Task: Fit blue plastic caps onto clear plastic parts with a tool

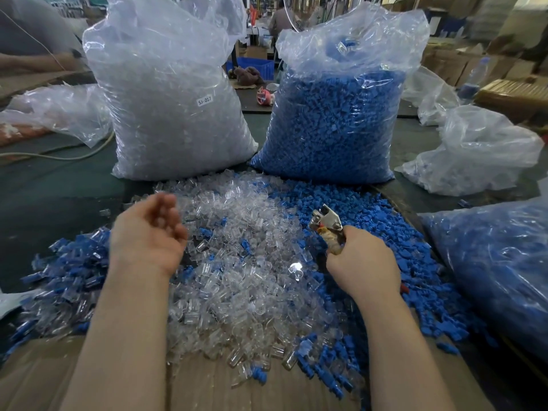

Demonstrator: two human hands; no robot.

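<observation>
A heap of clear plastic parts covers the middle of the table. Loose blue caps lie in a heap to its right. On the left lies a pile of clear parts fitted with blue caps. My right hand grips the handles of a metal plier-like tool, whose jaws point up and away above the border of the two heaps. My left hand hovers over the left side of the clear heap, blurred, fingers loosely curled, with nothing visible in it.
A tall bag of clear parts and a bag of blue caps stand behind the heaps. Another bag of blue caps lies at the right. Crumpled bags sit farther back. Cardboard covers the near edge.
</observation>
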